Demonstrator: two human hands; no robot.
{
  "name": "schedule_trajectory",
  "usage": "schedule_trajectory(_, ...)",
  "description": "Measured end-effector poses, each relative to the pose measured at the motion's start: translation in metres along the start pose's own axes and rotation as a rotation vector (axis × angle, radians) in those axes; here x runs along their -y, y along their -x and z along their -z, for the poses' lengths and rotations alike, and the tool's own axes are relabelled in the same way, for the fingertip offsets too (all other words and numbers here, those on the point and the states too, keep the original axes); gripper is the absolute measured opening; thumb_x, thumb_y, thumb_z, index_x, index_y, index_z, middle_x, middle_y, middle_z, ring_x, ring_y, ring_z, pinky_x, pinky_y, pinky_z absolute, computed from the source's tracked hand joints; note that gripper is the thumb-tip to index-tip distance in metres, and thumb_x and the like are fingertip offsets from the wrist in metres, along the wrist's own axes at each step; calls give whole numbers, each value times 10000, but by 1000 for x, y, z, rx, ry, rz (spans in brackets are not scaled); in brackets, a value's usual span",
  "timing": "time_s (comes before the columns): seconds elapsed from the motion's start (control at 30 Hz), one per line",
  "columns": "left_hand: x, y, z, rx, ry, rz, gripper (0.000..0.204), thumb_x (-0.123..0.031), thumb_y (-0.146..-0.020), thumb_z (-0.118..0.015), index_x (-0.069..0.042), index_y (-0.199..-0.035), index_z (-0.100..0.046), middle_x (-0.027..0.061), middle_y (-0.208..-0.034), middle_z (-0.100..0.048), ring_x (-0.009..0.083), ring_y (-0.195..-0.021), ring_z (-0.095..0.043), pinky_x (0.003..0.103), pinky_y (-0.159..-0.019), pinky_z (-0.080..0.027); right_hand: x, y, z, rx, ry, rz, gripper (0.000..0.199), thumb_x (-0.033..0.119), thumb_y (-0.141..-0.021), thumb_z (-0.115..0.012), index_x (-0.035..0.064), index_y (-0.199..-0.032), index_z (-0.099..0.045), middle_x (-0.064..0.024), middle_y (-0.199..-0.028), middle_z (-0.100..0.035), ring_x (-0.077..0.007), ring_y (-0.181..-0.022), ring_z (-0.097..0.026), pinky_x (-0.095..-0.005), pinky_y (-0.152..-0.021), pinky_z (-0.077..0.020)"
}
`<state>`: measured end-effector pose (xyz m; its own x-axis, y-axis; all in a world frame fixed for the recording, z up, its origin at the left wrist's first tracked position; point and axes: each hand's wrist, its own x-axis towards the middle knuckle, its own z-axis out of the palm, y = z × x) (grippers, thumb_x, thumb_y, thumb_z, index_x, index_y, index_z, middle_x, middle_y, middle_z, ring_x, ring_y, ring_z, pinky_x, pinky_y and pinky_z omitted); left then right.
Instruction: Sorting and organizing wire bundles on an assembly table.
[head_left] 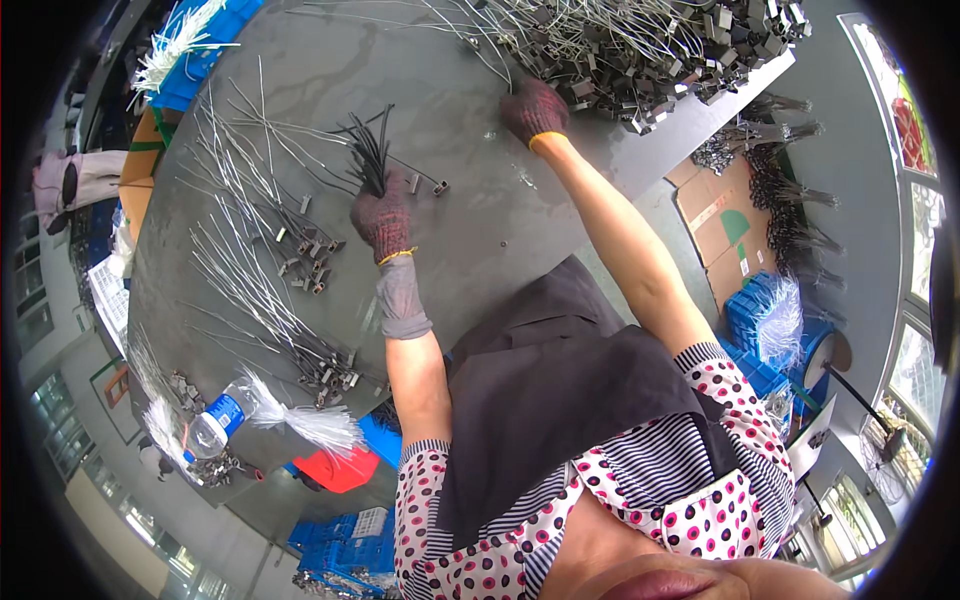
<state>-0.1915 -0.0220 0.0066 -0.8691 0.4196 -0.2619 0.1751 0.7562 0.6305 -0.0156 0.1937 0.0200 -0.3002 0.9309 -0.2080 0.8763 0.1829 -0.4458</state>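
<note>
My left hand [383, 222], in a dark red knit glove with a yellow cuff, is closed around a bundle of thin black tubes [370, 150] that fan out above the fist. Beside it on the dark table lie a few small metal clips [440, 187] on wires. My right hand [536, 110], gloved alike, reaches out to the near edge of a big heap of wires with dark metal clips [650, 60]. Its fingers are curled in, and a thin wire [500, 70] runs down to them. Whether they grip that wire is hidden.
Sorted bunches of clipped wires [250, 280] lie along the table's left side. A plastic bottle [220, 420] and white strips [320, 425] sit at the lower left. Blue crates [755, 320] and a cardboard box [715, 220] stand at the right; a blue bin [205, 65] is at upper left.
</note>
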Motion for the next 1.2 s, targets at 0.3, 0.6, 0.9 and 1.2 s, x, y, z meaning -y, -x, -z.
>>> schedule_trajectory(0.3, -53, 55, -89, 590, 820, 233, 240, -224, -879, -725, 4, -947, -689, 82, -795, -700, 154, -587, -633, 297, -535, -541, -84, 151, 48, 345, -892, -43, 272, 137, -890, -641, -1, -1121, -673, -48, -879, -694, -77, -742, -585, -248, -683, -498)
schedule_trajectory(0.6, -61, 91, -152, 1090, 1305, 392, 175, -151, -935, -651, -11, -1039, -637, 137, -960, -662, 306, -896, -661, 523, -868, -568, -248, 334, 65, 685, -817, -303, 347, 266, -943, -594, -38, -1076, -694, -86, -914, -716, -149, -840, -644, -314, -793, -523)
schedule_trajectory(0.9, -99, 77, -120, 691, 1392, 313, 213, -205, -916, -700, -17, -990, -634, 121, -878, -677, 251, -740, -686, 471, -734, -629, -317, 412, 60, 488, -531, -261, 272, 233, -921, -591, -7, -990, -698, -167, -917, -708, -232, -842, -663, -348, -797, -510)
schedule_trajectory(1.2, -75, 75, -102, 642, 1373, 225, 245, -323, -962, -627, -116, -1089, -597, 53, -854, -633, 241, -727, -643, 535, -834, -566, -333, 407, 58, 486, -421, -140, 282, 230, -866, -611, -3, -999, -696, -177, -940, -711, -287, -850, -678, -360, -776, -509)
